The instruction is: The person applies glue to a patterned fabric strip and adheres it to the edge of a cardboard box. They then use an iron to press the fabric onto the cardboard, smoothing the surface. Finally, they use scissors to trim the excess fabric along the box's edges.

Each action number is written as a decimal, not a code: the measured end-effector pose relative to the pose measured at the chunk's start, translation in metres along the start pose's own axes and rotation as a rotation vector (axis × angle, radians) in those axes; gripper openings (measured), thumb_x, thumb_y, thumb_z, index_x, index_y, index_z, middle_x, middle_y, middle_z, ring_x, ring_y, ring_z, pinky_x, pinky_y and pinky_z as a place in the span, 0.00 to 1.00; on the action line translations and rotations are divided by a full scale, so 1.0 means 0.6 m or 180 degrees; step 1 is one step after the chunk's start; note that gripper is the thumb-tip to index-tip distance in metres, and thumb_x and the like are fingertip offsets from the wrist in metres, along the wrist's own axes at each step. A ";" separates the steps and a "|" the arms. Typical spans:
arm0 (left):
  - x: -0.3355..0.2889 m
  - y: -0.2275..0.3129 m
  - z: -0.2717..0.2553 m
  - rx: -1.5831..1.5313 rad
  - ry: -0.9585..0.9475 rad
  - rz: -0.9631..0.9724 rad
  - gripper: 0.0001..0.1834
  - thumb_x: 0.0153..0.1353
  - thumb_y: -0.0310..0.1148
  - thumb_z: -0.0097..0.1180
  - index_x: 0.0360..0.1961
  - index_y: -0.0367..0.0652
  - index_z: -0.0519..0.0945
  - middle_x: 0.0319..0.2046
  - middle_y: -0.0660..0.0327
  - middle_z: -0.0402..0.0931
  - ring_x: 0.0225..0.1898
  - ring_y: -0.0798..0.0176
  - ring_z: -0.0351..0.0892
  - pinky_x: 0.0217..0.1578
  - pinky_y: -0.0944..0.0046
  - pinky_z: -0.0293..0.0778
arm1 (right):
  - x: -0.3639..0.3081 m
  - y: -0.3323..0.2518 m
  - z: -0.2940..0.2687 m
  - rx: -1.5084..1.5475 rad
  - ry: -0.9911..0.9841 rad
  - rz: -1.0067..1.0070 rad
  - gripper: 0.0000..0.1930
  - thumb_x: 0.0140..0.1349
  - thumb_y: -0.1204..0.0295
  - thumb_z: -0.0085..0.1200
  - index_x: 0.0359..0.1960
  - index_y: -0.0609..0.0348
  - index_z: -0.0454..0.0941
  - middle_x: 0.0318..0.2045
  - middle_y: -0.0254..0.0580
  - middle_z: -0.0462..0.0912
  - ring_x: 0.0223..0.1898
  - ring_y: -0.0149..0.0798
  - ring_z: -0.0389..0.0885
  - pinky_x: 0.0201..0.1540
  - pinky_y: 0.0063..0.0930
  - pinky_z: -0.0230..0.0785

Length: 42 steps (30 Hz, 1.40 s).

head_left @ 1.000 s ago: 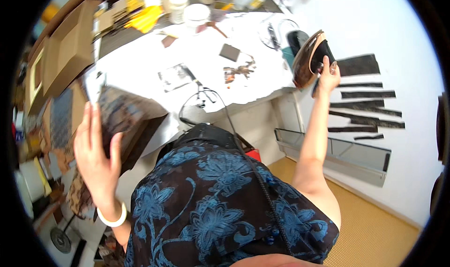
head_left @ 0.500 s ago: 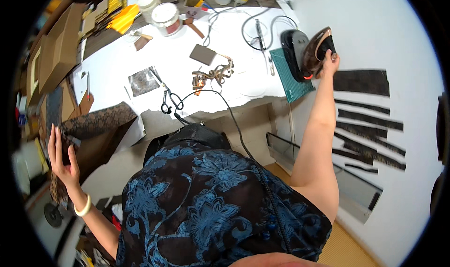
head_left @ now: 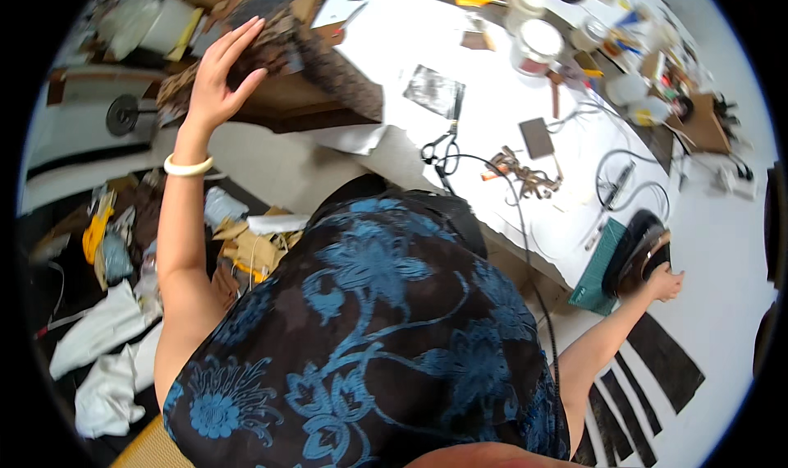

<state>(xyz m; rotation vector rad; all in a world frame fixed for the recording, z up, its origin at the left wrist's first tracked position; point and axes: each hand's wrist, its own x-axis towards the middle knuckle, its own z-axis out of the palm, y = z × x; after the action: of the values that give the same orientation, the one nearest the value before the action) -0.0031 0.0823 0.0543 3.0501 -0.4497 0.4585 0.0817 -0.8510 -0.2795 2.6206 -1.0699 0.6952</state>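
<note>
Clothes iron (head_left: pixel 639 250), dark with a brown body, resting at the right end of the white counter (head_left: pixel 492 152) on a green mat (head_left: pixel 597 275); right hand (head_left: pixel 662 281) closed on its handle. Left hand (head_left: pixel 217 78), fingers spread, lies flat on patterned brown material (head_left: pixel 328 66), steadying it. Scissors (head_left: pixel 443 144) lie between.

right hand's (head_left: pixel 663 283) fingers hidden behind the iron (head_left: pixel 636 250), far table clutter (head_left: pixel 657 74) blurred

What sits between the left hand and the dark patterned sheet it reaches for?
Nothing visible: the left hand already lies flat on the dark patterned sheet, fingers spread. The right hand is on the black iron.
</note>
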 end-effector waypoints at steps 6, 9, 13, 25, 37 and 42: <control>-0.096 -0.106 0.009 0.0768 0.0077 -0.0524 0.41 0.54 0.49 0.70 0.69 0.52 0.70 0.62 0.60 0.75 0.62 0.53 0.73 0.65 0.52 0.62 | -0.212 -0.462 -0.322 0.3430 -0.0968 -0.2060 0.21 0.61 0.70 0.64 0.55 0.60 0.78 0.52 0.47 0.81 0.56 0.46 0.77 0.62 0.38 0.66; -0.164 -0.163 0.004 0.1087 0.0060 -0.0844 0.45 0.49 0.49 0.74 0.69 0.56 0.70 0.58 0.61 0.76 0.62 0.54 0.72 0.65 0.51 0.61 | -0.380 -0.650 -0.469 0.3725 -0.3324 -0.3389 0.35 0.58 0.65 0.68 0.66 0.58 0.68 0.63 0.50 0.72 0.67 0.50 0.68 0.68 0.41 0.62; -0.203 -0.231 -0.001 0.1106 0.0279 -0.1270 0.45 0.46 0.41 0.75 0.68 0.54 0.70 0.63 0.60 0.71 0.64 0.52 0.70 0.66 0.49 0.62 | -0.563 -0.818 -0.520 0.4206 -0.3643 -0.4333 0.55 0.51 0.55 0.72 0.75 0.60 0.49 0.69 0.65 0.60 0.69 0.61 0.62 0.70 0.47 0.59; -0.312 -0.300 0.267 -0.3724 0.1059 -0.3221 0.36 0.52 0.31 0.76 0.60 0.34 0.71 0.55 0.54 0.76 0.56 0.59 0.76 0.57 0.61 0.73 | -0.761 -0.965 -0.576 0.4899 -0.3323 -0.2257 0.35 0.53 0.79 0.64 0.63 0.58 0.62 0.49 0.54 0.80 0.54 0.55 0.80 0.56 0.41 0.72; -0.092 -0.493 0.152 -0.5352 0.1761 0.0136 0.29 0.73 0.42 0.47 0.70 0.39 0.58 0.70 0.49 0.62 0.71 0.54 0.63 0.71 0.51 0.61 | -0.693 -0.945 -0.703 0.6637 -0.4904 -0.0157 0.29 0.64 0.68 0.58 0.66 0.60 0.65 0.57 0.49 0.76 0.57 0.45 0.76 0.59 0.40 0.70; -0.071 -0.462 0.069 -0.5780 0.1299 0.0203 0.31 0.75 0.46 0.42 0.72 0.45 0.54 0.65 0.40 0.67 0.66 0.42 0.70 0.63 0.44 0.73 | -0.646 -0.946 -0.750 0.7358 -0.4943 0.0677 0.28 0.69 0.65 0.52 0.68 0.61 0.64 0.61 0.52 0.73 0.62 0.45 0.74 0.64 0.41 0.68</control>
<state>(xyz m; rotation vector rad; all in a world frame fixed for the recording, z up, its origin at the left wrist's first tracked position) 0.0490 0.3566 0.0074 1.1708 -0.4855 0.3168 0.0874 -0.0485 -0.1045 -0.7172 -0.0018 0.2917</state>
